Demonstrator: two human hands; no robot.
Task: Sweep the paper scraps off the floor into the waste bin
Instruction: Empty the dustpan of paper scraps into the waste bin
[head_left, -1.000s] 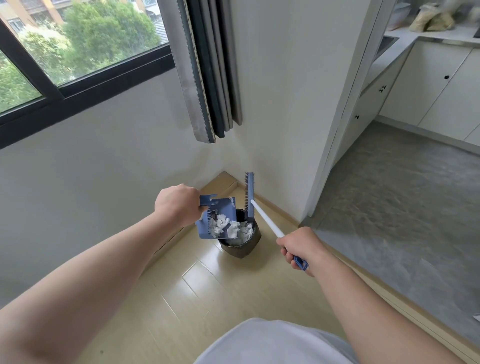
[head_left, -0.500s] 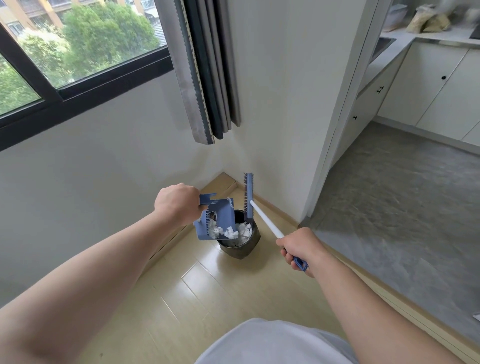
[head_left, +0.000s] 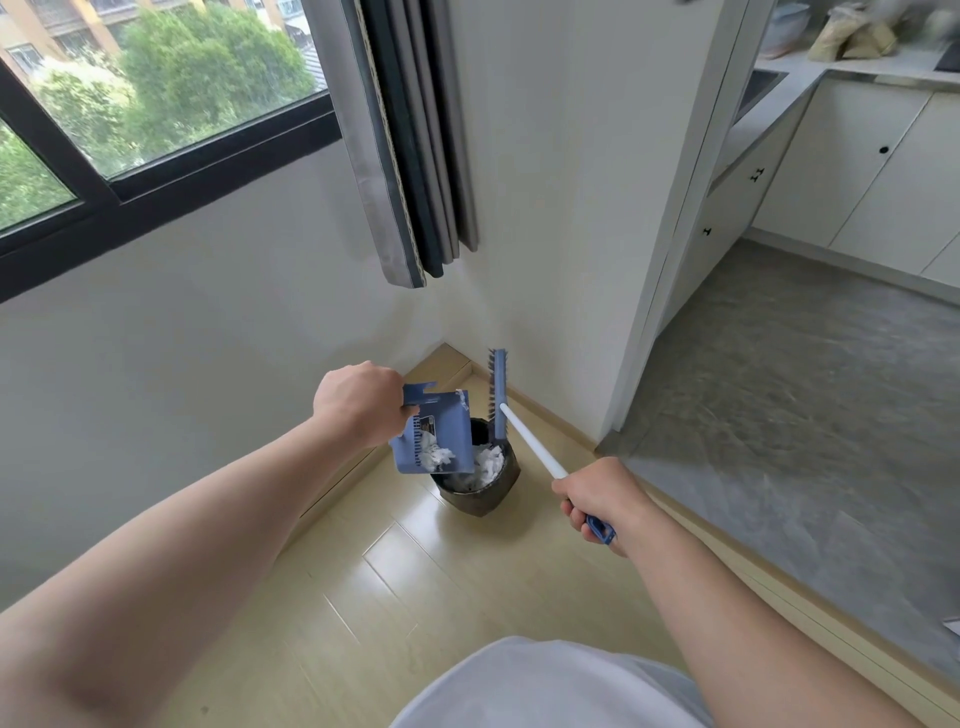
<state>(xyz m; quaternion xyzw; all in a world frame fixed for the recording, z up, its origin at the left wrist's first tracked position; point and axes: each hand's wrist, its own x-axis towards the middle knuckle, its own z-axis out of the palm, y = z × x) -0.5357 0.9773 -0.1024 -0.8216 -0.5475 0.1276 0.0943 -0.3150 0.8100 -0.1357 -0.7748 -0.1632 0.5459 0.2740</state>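
Note:
My left hand (head_left: 361, 405) grips the handle of a blue dustpan (head_left: 434, 436), tilted steeply over a dark round waste bin (head_left: 480, 496) in the room's corner. White paper scraps (head_left: 435, 457) cling low in the pan, and more scraps (head_left: 491, 462) lie inside the bin. My right hand (head_left: 597, 501) holds the blue grip end of a broom with a white shaft (head_left: 530, 441). Its blue brush head (head_left: 498, 392) stands upright just right of the pan, above the bin's far rim.
The bin stands on a light wooden floor (head_left: 415, 582) where two white walls meet. A grey curtain (head_left: 410, 145) hangs above it beside a dark-framed window (head_left: 156, 171). To the right, grey kitchen flooring (head_left: 805, 415) leads to white cabinets (head_left: 857, 182).
The dustpan has tipped more steeply over the bin and most scraps have slid out of it into the bin. The broom and right hand have barely moved.

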